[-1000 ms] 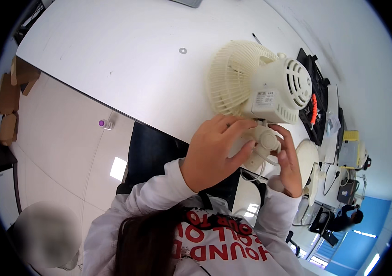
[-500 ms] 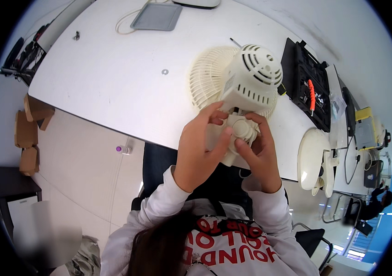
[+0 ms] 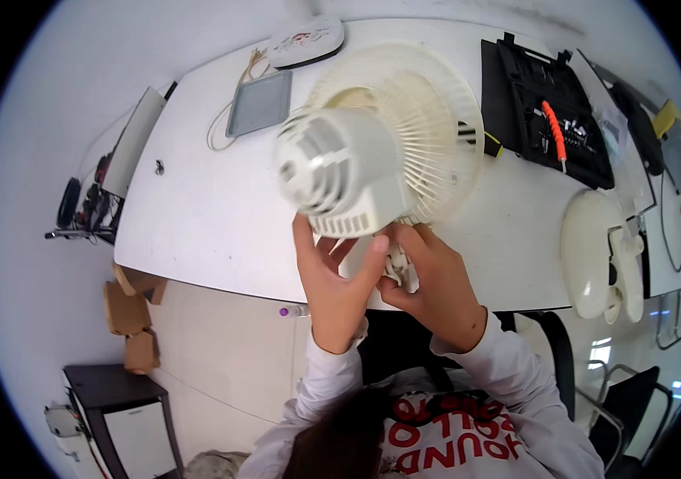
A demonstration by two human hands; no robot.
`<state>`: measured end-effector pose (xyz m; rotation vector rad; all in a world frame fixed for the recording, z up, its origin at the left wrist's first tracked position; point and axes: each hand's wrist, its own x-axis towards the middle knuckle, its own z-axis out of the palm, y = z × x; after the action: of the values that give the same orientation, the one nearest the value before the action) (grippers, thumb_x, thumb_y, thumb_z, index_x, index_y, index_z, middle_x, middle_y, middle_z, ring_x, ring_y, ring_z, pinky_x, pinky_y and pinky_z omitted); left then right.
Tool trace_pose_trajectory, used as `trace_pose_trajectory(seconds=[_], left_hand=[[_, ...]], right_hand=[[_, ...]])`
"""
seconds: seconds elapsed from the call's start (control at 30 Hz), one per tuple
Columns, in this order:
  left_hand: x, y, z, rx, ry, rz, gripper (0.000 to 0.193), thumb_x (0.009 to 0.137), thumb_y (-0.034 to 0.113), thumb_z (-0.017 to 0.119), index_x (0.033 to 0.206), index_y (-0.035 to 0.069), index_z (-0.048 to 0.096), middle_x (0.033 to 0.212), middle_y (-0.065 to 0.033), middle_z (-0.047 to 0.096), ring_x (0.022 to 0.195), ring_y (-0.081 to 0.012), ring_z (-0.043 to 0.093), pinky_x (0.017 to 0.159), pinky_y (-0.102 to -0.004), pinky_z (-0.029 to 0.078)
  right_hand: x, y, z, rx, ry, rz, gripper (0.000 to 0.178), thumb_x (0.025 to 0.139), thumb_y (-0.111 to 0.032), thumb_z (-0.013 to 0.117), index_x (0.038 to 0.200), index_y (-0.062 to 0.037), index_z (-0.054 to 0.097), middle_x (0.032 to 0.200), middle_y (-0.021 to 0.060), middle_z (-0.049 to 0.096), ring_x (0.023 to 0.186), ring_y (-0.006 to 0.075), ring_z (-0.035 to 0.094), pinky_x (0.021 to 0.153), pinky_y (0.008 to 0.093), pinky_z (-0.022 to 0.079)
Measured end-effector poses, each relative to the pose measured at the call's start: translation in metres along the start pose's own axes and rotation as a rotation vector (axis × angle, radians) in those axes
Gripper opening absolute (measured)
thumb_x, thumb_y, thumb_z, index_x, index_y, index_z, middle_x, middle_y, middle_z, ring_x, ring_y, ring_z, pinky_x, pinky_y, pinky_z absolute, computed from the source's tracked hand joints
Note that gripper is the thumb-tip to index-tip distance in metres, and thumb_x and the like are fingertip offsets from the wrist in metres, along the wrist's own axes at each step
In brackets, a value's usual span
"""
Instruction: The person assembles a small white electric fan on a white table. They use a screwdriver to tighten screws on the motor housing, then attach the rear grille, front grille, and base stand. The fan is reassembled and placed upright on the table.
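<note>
A cream electric fan head is held up over the near edge of the table, blurred by motion. Its vented motor housing [image 3: 364, 164] faces up and left, and the ribbed round grille [image 3: 440, 152] lies behind it to the right. My left hand [image 3: 334, 291] is closed at the underside of the housing, its fingers partly hidden and its thumb near the neck. My right hand [image 3: 440, 291] grips the small cream neck joint [image 3: 399, 265] below the housing. Fingers cover much of that joint.
On the white table [image 3: 213, 223] lie a grey tray [image 3: 259, 104], a white case [image 3: 306, 41] and a small metal piece [image 3: 159, 167]. To the right are an open black toolbox [image 3: 556, 104], an orange-handled tool [image 3: 554, 132] and a cream fan base [image 3: 588, 255].
The fan head has turned, its motor housing swinging left and its grille showing more on the right. Both hands keep hold near the neck. My view has shifted too.
</note>
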<state>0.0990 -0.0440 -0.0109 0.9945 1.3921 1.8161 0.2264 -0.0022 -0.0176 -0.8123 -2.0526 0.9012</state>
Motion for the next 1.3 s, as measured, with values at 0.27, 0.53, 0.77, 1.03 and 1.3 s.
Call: trace_pose_trajectory(seconds=[0.27, 0.53, 0.77, 1.03, 1.3], left_hand=[[-0.005, -0.009, 0.006, -0.004, 0.202, 0.128, 0.058, 0.083, 0.021, 0.069, 0.127, -0.004, 0.040, 0.119, -0.0133, 0.053, 0.103, -0.0204, 0.053, 0.093, -0.0345, 0.042], [-0.010, -0.007, 0.017, 0.015, 0.221, 0.089, 0.064, 0.078, 0.024, 0.073, 0.125, -0.004, 0.040, 0.117, -0.0127, 0.052, 0.102, -0.0202, 0.052, 0.091, -0.0341, 0.042], [-0.016, -0.004, 0.018, 0.032, 0.235, 0.100, 0.054, 0.077, 0.020, 0.073, 0.118, -0.005, 0.048, 0.107, -0.0115, 0.057, 0.094, -0.0195, 0.055, 0.086, -0.0333, 0.045], [-0.020, 0.004, 0.013, 0.096, 0.110, 0.124, 0.047, 0.075, 0.016, 0.075, 0.113, -0.004, 0.054, 0.100, -0.0104, 0.062, 0.087, -0.0188, 0.060, 0.077, -0.0313, 0.049], [-0.013, 0.008, 0.013, 0.263, 0.046, 0.175, 0.059, 0.067, 0.020, 0.083, 0.114, -0.003, 0.057, 0.115, -0.0160, 0.057, 0.104, -0.0278, 0.056, 0.089, -0.0379, 0.045]], right_hand=[[0.000, -0.004, 0.003, -0.010, -0.046, -0.073, 0.052, 0.067, -0.002, 0.071, 0.116, -0.0090, 0.054, 0.105, 0.0159, 0.048, 0.087, 0.0334, 0.057, 0.075, 0.0418, 0.048], [-0.006, 0.004, 0.003, -0.082, 0.039, -0.067, 0.048, 0.062, -0.003, 0.073, 0.107, -0.0050, 0.056, 0.104, 0.0147, 0.053, 0.088, 0.0344, 0.059, 0.071, 0.0393, 0.050], [-0.006, 0.011, 0.004, -0.074, 0.026, -0.130, 0.046, 0.061, -0.004, 0.074, 0.104, -0.0029, 0.058, 0.102, 0.0154, 0.053, 0.085, 0.0328, 0.060, 0.069, 0.0388, 0.050], [-0.011, 0.015, 0.006, -0.025, 0.019, -0.121, 0.045, 0.061, -0.002, 0.073, 0.104, -0.0065, 0.060, 0.107, 0.0157, 0.054, 0.091, 0.0344, 0.061, 0.075, 0.0399, 0.052], [-0.006, 0.025, 0.005, 0.052, 0.012, -0.161, 0.041, 0.065, 0.002, 0.071, 0.103, -0.0038, 0.054, 0.103, 0.0161, 0.056, 0.089, 0.0344, 0.059, 0.073, 0.0364, 0.050]])
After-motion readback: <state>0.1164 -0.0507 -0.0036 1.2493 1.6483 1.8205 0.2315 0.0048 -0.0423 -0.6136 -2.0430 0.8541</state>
